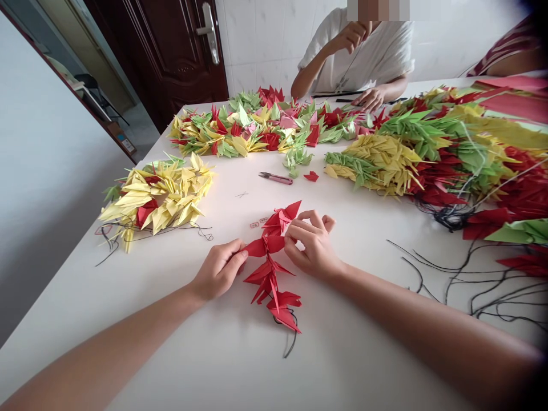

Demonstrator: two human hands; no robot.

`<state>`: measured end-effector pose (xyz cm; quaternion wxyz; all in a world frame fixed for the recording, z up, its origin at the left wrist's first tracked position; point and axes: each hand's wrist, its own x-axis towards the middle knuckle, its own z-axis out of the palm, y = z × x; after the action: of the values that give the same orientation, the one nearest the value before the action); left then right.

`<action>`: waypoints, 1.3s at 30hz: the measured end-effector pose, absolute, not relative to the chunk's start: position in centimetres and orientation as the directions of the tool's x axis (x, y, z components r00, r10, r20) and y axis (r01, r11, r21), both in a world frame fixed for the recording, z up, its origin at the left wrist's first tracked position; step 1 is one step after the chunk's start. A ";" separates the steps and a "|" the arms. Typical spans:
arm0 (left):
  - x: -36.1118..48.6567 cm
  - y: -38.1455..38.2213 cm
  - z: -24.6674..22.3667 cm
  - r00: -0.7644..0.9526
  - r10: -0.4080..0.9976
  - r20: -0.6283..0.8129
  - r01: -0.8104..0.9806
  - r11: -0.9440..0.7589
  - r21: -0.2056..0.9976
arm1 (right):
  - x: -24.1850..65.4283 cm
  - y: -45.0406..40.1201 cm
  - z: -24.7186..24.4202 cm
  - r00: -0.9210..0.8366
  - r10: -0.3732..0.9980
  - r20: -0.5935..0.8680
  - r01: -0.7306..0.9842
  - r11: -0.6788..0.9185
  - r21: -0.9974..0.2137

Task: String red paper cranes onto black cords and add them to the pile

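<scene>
A string of red folded paper cranes (268,277) lies on the white table in front of me, with black cord trailing from its near end. My left hand (220,268) pinches the left tip of one red paper crane (266,246) in the string. On the opposite side, my right hand (310,242) has thumb and forefinger closed at that same crane's right tip. Another red crane (280,220) sits just beyond, near my right fingers. Past the hands lie pink-handled thread snips (276,178) and a loose red paper piece (311,176).
Yellow crane strings (184,197) lie at left. A long multicoloured pile (240,128) runs along the far side, and bundled strings (385,162) cover the right. Loose black cords (462,279) spread at the right. Across the table sits a person in a white shirt (334,57).
</scene>
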<state>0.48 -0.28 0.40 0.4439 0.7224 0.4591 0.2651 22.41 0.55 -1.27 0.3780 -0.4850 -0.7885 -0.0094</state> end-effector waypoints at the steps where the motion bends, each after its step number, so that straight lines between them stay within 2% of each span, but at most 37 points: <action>1: 0.5 -0.3 0.4 0.429 0.903 -0.026 0.431 -0.179 0.884 | 22.4 0.6 -1.3 -0.235 0.763 0.603 0.771 0.524 -0.362; 10: 0.5 -0.2 0.5 0.366 0.930 -0.037 0.456 -0.145 0.878 | 22.4 0.6 -1.2 -0.198 0.794 0.574 0.777 0.484 -0.402; 22: 0.5 -0.1 0.4 0.385 0.922 -0.037 0.451 -0.153 0.879 | 22.6 0.5 -1.1 -0.211 0.804 0.556 0.750 0.498 -0.436; 29: 0.4 -0.1 0.4 0.467 0.883 -0.032 0.427 -0.194 0.883 | 23.0 0.4 -0.9 -0.435 0.656 0.617 0.560 0.733 -0.385; 34: 0.5 -0.1 0.6 0.491 0.871 -0.027 0.434 -0.217 0.874 | 23.2 0.6 -1.0 -0.517 0.588 0.622 0.478 0.801 -0.360; 39: 0.7 -0.1 0.7 0.515 0.857 -0.008 0.459 -0.269 0.847 | 23.3 0.7 -0.9 -0.614 0.453 0.646 0.340 0.891 -0.301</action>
<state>0.73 -0.08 0.71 0.4229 0.7608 0.4323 0.2353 23.28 0.69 -0.89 0.3794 -0.2216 -0.8952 0.0745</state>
